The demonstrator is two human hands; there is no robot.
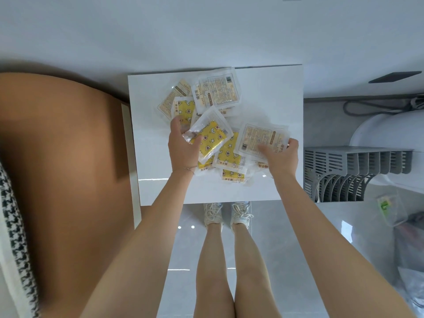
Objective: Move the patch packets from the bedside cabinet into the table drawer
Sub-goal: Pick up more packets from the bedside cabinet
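The patch packets (218,92) lie in a loose heap on the white bedside cabinet (270,97); the left hand (182,145) has its fingers (176,122) curled round a yellow packet (211,138); the right hand (281,157) pinches a beige packet (259,136) at its edge; they look light, limp and slick, so gripping the sealed borders, a few stacked together, seems safest.

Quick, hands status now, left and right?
Left hand: grips a yellow packet.
Right hand: grips a white packet.

A home bedroom: tan bed (59,157) beside white bedside cabinet (266,99).
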